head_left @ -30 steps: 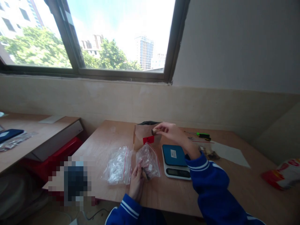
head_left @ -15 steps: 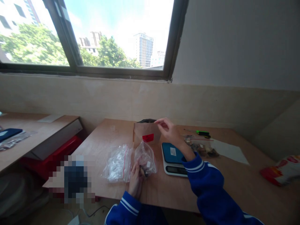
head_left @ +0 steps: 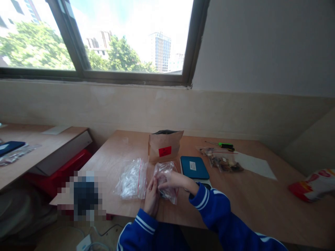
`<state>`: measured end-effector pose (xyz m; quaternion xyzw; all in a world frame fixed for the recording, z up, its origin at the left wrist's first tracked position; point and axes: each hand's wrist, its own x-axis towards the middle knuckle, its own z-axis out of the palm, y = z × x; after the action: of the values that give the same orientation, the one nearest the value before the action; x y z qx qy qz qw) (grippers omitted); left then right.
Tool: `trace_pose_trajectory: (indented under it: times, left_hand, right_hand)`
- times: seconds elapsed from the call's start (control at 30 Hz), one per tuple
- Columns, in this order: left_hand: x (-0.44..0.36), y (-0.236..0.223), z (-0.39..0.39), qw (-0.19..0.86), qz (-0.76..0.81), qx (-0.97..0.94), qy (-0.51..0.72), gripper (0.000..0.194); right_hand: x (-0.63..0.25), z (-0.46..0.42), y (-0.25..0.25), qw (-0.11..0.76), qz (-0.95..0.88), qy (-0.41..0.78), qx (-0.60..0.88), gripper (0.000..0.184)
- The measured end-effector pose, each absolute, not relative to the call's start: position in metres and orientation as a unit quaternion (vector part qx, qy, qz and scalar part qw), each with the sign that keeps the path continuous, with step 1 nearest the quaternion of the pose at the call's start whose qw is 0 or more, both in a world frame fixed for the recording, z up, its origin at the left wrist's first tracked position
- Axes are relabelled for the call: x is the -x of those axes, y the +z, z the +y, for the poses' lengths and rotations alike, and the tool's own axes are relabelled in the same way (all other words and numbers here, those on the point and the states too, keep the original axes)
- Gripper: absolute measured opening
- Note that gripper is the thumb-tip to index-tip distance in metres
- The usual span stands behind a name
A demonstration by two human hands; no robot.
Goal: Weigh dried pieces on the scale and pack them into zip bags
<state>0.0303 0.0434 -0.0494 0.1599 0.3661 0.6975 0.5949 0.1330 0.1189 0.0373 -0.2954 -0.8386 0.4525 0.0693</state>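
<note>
A clear zip bag (head_left: pixel 171 198) with small dark contents hangs over the near part of the table. My left hand (head_left: pixel 151 197) is closed on its left side, thumb uppermost. My right hand (head_left: pixel 171 180) reaches in from the right, its fingers at the bag and close to the left fingertips. Plastic and glare blur those fingers; whether they are inside the bag or grip anything cannot be made out. Just behind stands an open brown paper pouch (head_left: pixel 154 148) with a red label. A stack of clear zip bags (head_left: pixel 131 181) lies left of my hands.
Right of the pouch sits a blue-topped scale (head_left: pixel 200 168), partly behind my right arm. Beyond it lie filled zip bags (head_left: pixel 223 161), a green-handled screwdriver (head_left: pixel 225 145) and white paper (head_left: pixel 258 165). A red and white package (head_left: pixel 312 184) rests at the far right. Another table (head_left: pixel 34 134) stands left.
My right hand has left the top of the paper pouch and come down and nearer, to the zip bag. The bag has spread and turned; my left hand keeps hold of it.
</note>
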Motion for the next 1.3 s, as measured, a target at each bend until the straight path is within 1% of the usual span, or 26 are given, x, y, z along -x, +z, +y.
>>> trace_pose_trajectory:
  times: [0.17, 0.3, 0.4, 0.5, 0.57, 0.63, 0.7, 0.77, 0.8, 0.83, 0.87, 0.9, 1.0, 1.1, 1.23, 1.3]
  left_hand:
    - [-0.029, -0.051, 0.043, 0.607, 0.347, -0.153, 0.698, 0.05]
    - [-0.028, -0.055, 0.042, 0.61, 0.335, -0.146, 0.703, 0.048]
    - [-0.028, -0.054, 0.041, 0.611, 0.339, -0.141, 0.702, 0.047]
    - [-0.029, -0.051, 0.041, 0.616, 0.335, -0.149, 0.697, 0.051]
    - [-0.029, -0.051, 0.041, 0.616, 0.335, -0.152, 0.697, 0.055]
    - [-0.028, -0.052, 0.042, 0.61, 0.351, -0.143, 0.696, 0.055]
    - [-0.028, -0.052, 0.043, 0.601, 0.369, -0.133, 0.696, 0.053]
    - [-0.027, -0.051, 0.043, 0.596, 0.375, -0.135, 0.697, 0.05]
    - [-0.027, -0.049, 0.043, 0.597, 0.373, -0.141, 0.697, 0.048]
    - [-0.027, -0.047, 0.042, 0.597, 0.371, -0.145, 0.696, 0.047]
    - [-0.026, -0.046, 0.042, 0.598, 0.371, -0.147, 0.695, 0.047]
    - [-0.026, -0.044, 0.041, 0.598, 0.373, -0.147, 0.694, 0.048]
    - [-0.027, -0.04, 0.04, 0.592, 0.382, -0.139, 0.696, 0.051]
    - [-0.028, -0.039, 0.041, 0.59, 0.384, -0.133, 0.698, 0.053]
    - [-0.027, -0.039, 0.041, 0.587, 0.392, -0.138, 0.695, 0.049]
    - [-0.027, -0.04, 0.041, 0.586, 0.395, -0.138, 0.694, 0.048]
  right_hand:
    - [-0.136, 0.114, 0.029, 0.066, -0.849, 0.4, 0.339, 0.029]
    - [-0.141, 0.118, 0.029, 0.074, -0.864, 0.397, 0.302, 0.021]
    - [-0.15, 0.122, 0.042, 0.103, -0.855, 0.415, 0.294, 0.023]
    - [-0.168, 0.127, 0.073, 0.147, -0.831, 0.446, 0.298, 0.023]
    - [-0.181, 0.13, 0.102, 0.19, -0.822, 0.454, 0.288, 0.022]
    - [-0.19, 0.134, 0.132, 0.258, -0.82, 0.417, 0.294, 0.024]
    - [-0.191, 0.141, 0.156, 0.37, -0.806, 0.343, 0.311, 0.025]
    - [-0.184, 0.15, 0.169, 0.488, -0.773, 0.254, 0.315, 0.026]
    - [-0.178, 0.156, 0.171, 0.53, -0.759, 0.216, 0.31, 0.026]
    - [-0.172, 0.163, 0.17, 0.554, -0.752, 0.189, 0.303, 0.027]
    - [-0.166, 0.169, 0.167, 0.559, -0.755, 0.171, 0.297, 0.027]
    - [-0.162, 0.175, 0.162, 0.544, -0.77, 0.16, 0.293, 0.028]
    - [-0.156, 0.183, 0.143, 0.451, -0.835, 0.12, 0.292, 0.037]
    - [-0.162, 0.178, 0.132, 0.395, -0.859, 0.06, 0.32, 0.043]
    - [-0.166, 0.171, 0.13, 0.333, -0.881, 0.035, 0.334, 0.045]
    - [-0.162, 0.175, 0.13, 0.321, -0.89, 0.032, 0.323, 0.042]
